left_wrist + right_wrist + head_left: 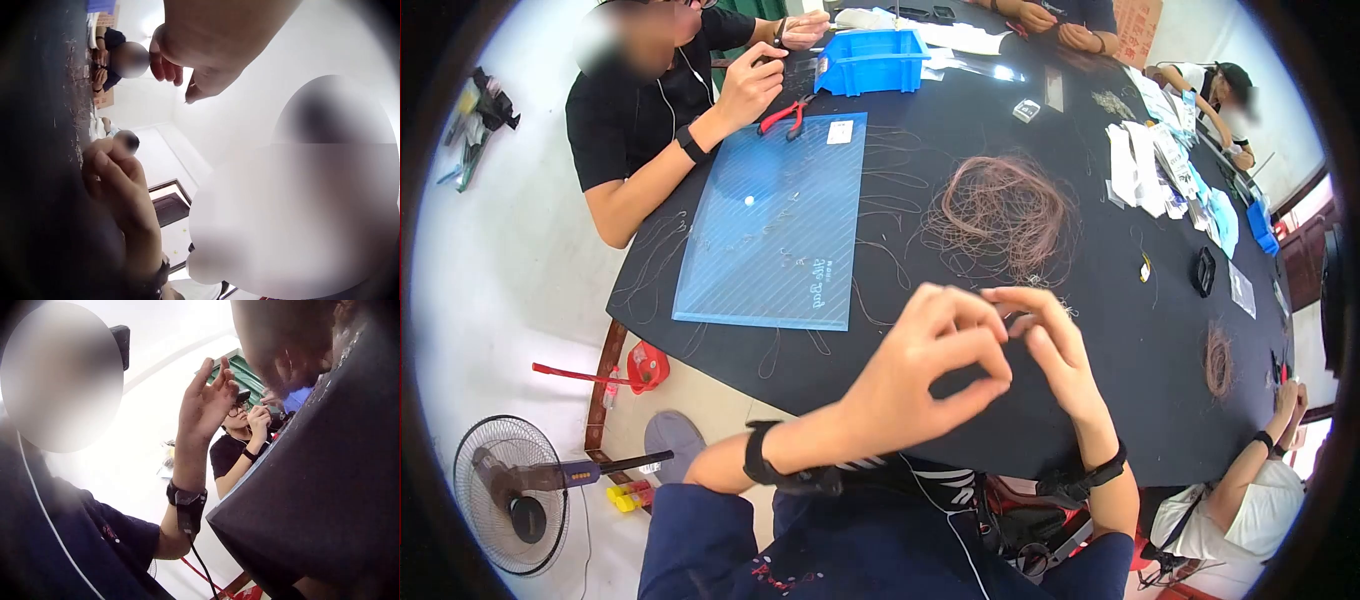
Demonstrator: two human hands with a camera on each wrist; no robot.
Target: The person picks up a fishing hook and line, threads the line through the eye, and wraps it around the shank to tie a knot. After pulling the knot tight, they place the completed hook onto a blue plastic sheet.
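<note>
My left hand (925, 365) is held up over the near part of the black table, its fingers bent and the thumb apart from them. Close beside it is my right hand (1060, 350), fingers curved toward the left fingertips. No held object can be made out at either hand. In the left wrist view the left thumb stands away from the fingers, and the right hand (125, 187) has thumb and fingers close together. The right wrist view shows the left hand (209, 406) raised with spread fingers. Beyond the hands lies a tangled reddish-brown thread bundle (1000, 215).
A blue file bag (770, 230) with thin thread loops lies left of the bundle, red-handled pliers (785, 120) at its top. Farther back is a blue bin (875, 62). White packets (1135, 165) and a smaller thread bundle (1218, 362) lie right. Several people sit around the table.
</note>
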